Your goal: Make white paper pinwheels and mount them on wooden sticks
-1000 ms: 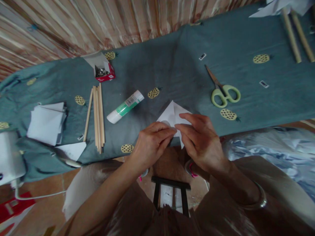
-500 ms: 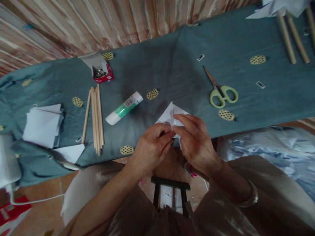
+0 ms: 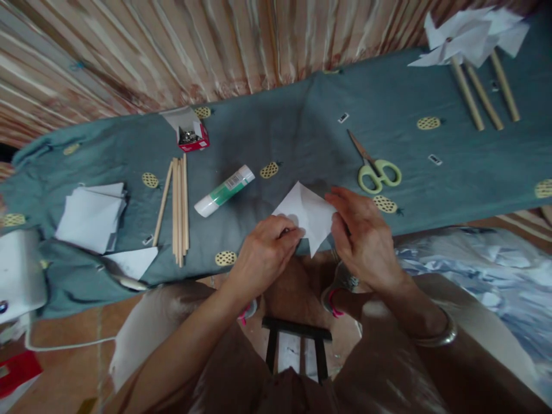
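Observation:
A creased, cut piece of white paper is between my hands at the table's front edge. My left hand pinches its left and lower part between thumb and fingers. At the paper's right corner, my right hand has its thumb and index finger closed on the edge. To the left of the paper lies a glue stick with a green label. Scissors with light green handles rest to the right, behind my right hand.
Left of the glue stick are several wooden sticks, a stack of white paper squares and an open red box of small metal pieces. Paper pinwheels on sticks lie at the far right. A black stool stands below.
My right hand has moved right, from the paper's middle to its right corner, so more of the sheet shows. My left hand keeps its pinch. The view has shifted, bringing the pinwheels into sight.

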A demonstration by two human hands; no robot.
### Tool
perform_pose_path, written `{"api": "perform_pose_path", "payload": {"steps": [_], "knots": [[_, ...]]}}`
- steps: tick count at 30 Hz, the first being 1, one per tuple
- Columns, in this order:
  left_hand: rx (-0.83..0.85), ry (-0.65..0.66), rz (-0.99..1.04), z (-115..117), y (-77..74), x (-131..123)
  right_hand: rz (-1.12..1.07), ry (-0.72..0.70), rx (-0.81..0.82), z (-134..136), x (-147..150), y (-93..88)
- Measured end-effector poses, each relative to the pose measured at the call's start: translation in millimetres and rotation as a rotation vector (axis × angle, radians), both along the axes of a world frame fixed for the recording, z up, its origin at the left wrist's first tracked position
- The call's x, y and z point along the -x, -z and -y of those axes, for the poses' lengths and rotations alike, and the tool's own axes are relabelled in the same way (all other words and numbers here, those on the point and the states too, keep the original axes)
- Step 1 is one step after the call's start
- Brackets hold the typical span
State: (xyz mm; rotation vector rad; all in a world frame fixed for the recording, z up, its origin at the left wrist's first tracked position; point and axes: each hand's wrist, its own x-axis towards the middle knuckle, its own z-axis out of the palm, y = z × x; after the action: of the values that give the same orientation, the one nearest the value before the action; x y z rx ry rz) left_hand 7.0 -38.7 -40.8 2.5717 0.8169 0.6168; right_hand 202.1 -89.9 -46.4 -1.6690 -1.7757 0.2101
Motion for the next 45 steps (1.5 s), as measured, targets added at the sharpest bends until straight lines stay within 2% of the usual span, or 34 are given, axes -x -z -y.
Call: {"api": "perform_pose_path", "payload": {"steps": [4, 9, 16, 22, 30, 40, 45], "knots": [[-0.075, -0.039, -0.003, -12.3, 2.1, 6.6, -0.013, 0.000, -0.002, 1.8, 2.9, -0.4], [-0.087, -0.069, -0.003, -20.7, 0.7, 12.1, -0.010, -0.044, 0.010, 4.7, 7.1, -3.0], [-0.179, -0.094, 0.010, -14.8, -2.1, 11.3, 0.017, -0.060, -0.005, 4.9, 8.1, -4.5], [-0.187, -0.103, 0.043, -11.8, -6.4, 9.7, 0.028, -0.048, -0.019, 5.7, 9.0, -2.8], [-0.191, 0.001, -0.137, 2.5, -9.9, -0.8, 0.025, -0.080, -0.027, 7.0, 11.3, -5.9], [-0.256, 0.001, -0.144, 4.6, -7.0, -0.2, -0.022, -0.131, -0.027, 10.2, 10.3, -8.9], [-0.262, -0.004, -0.156, 5.7, -8.7, 2.7, -0.137, -0.162, 0.068, 11.7, 2.4, -14.5]]}}
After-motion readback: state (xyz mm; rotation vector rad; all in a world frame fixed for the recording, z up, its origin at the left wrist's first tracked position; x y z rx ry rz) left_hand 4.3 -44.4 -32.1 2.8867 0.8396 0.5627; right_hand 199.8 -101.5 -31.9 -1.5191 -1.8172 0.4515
